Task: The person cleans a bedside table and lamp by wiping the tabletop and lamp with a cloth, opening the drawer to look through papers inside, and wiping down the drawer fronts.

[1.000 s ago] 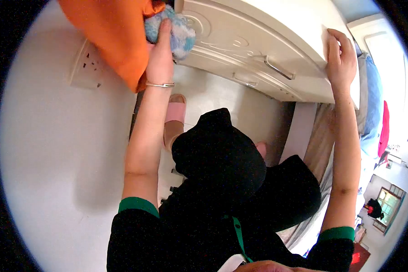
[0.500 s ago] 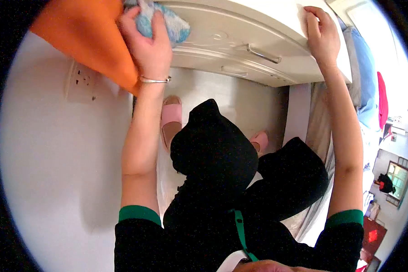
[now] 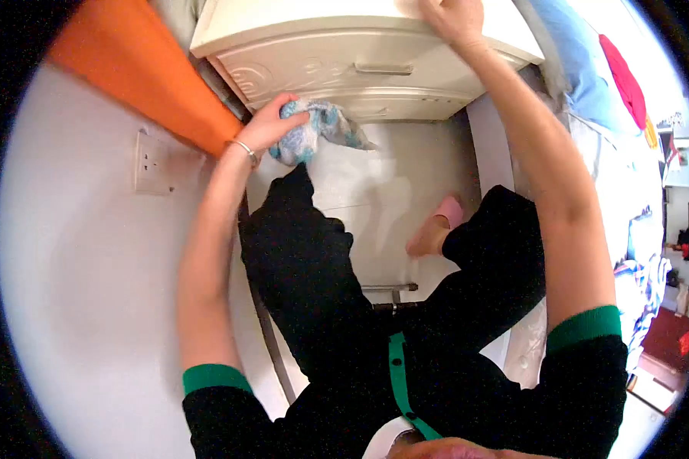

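Note:
My left hand (image 3: 272, 126) grips a blue-and-white cloth (image 3: 310, 131), its loose end trailing to the right. The cloth hangs in front of the lower left part of a cream drawer cabinet (image 3: 298, 57), above the floor. At the top of the view, my right hand (image 3: 455, 19) rests on the cabinet's top, its fingers bent and partly cut off by the frame edge. A metal drawer handle (image 3: 383, 69) sits on the cabinet front between my hands.
Orange fabric (image 3: 145, 73) hangs on the left, near a wall socket (image 3: 153, 162). Blue bedding (image 3: 582, 53) and a red cloth (image 3: 624, 80) lie at the right. A pink slipper (image 3: 449, 210) is on the floor (image 3: 360, 191) beneath me.
My left hand has moved down with the cloth, from beside the cabinet's upper front to its lower left. My right hand has shifted left along the cabinet top. The view has shifted too.

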The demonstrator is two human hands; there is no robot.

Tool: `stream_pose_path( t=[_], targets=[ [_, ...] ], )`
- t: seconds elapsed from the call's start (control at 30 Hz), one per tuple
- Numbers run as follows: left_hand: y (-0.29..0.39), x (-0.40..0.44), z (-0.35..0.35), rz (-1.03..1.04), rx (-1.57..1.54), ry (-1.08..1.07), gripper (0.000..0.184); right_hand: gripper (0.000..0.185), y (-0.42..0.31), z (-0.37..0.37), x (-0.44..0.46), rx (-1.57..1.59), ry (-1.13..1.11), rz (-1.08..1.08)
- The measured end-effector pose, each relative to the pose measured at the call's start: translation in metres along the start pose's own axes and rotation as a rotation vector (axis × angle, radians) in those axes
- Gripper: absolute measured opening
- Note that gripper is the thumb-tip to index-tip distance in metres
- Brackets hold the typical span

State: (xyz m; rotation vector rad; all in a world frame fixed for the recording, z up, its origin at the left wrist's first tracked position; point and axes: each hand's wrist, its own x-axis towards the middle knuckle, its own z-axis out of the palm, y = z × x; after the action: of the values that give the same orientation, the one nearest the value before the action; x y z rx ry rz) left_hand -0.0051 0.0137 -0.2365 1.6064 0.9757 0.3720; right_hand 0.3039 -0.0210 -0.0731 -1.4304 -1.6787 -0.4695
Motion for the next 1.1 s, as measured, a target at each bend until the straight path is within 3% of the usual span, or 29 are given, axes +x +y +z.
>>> stream_pose_path(
  t=[0.07,0.13,0.17,0.23,0.3,0.33,0.37,0.4,0.43,0.47,0.5,0.57,0.67,0.77,0.87,0.97,1.03,1.1],
  targets=[
    [0.034,-0.011,-0.011,0.005,0.151,-0.165,0.047,0.030,-0.001,0.012,-0.040,0.060,0.052,0.031],
    [0.053,-0.015,-0.010,0.121,0.330,-0.228,0.047,0.035,-0.039,0.007,-0.099,0.171,-0.181,0.056],
    [0.060,-0.019,-0.012,0.220,0.488,-0.299,0.048,0.052,-0.068,0.010,-0.130,0.261,-0.336,0.141],
    [0.081,-0.033,0.005,0.246,0.495,-0.388,0.047,0.067,-0.105,0.019,-0.192,0.513,-0.417,0.283],
    [0.085,-0.044,0.027,0.291,0.576,-0.496,0.046,0.080,-0.130,0.033,-0.242,1.057,-0.429,0.792],
    [0.079,-0.046,0.038,0.312,0.663,-0.513,0.045,0.080,-0.136,0.030,-0.246,1.068,-0.426,0.791],
    [0.079,-0.053,0.047,0.239,0.728,-0.585,0.044,0.080,-0.138,0.027,-0.249,1.175,-0.555,0.974],
    [0.071,-0.060,0.056,0.313,0.820,-0.565,0.039,0.082,-0.138,0.024,-0.251,1.276,-0.686,1.156],
    [0.061,-0.071,0.062,0.282,0.925,-0.453,0.037,0.074,-0.130,0.025,-0.246,1.058,-0.793,1.056],
    [0.069,-0.093,0.071,0.253,1.025,-0.340,0.035,0.074,-0.120,0.031,-0.246,1.061,-0.786,1.055],
    [0.077,-0.111,0.074,0.257,1.030,-0.345,0.035,0.065,-0.110,0.041,-0.250,0.873,-0.661,0.945],
    [0.094,-0.143,0.077,0.700,1.235,-0.109,0.034,0.054,-0.094,0.050,-0.239,0.566,-0.415,0.685],
    [0.100,-0.166,0.089,0.595,0.965,-0.483,0.027,0.047,-0.101,0.026,-0.172,0.269,-0.133,0.316],
    [0.097,-0.173,0.101,0.578,0.937,-0.654,0.029,0.052,-0.099,0.041,-0.134,0.211,0.005,0.282],
    [0.099,-0.174,0.107,0.613,0.993,-0.593,0.031,0.055,-0.095,0.093,-0.132,0.014,-0.086,0.231],
    [0.101,-0.173,0.114,0.469,1.120,-0.588,0.016,0.053,-0.084,0.174,-0.176,0.003,-0.397,0.162],
    [0.091,-0.177,0.117,0.525,1.098,-0.529,0.015,0.051,-0.089,0.197,-0.190,0.034,-0.564,0.136],
    [0.086,-0.179,0.117,0.582,1.073,-0.462,0.015,0.045,-0.109,0.188,-0.191,0.002,-0.688,0.255]
  ],
)
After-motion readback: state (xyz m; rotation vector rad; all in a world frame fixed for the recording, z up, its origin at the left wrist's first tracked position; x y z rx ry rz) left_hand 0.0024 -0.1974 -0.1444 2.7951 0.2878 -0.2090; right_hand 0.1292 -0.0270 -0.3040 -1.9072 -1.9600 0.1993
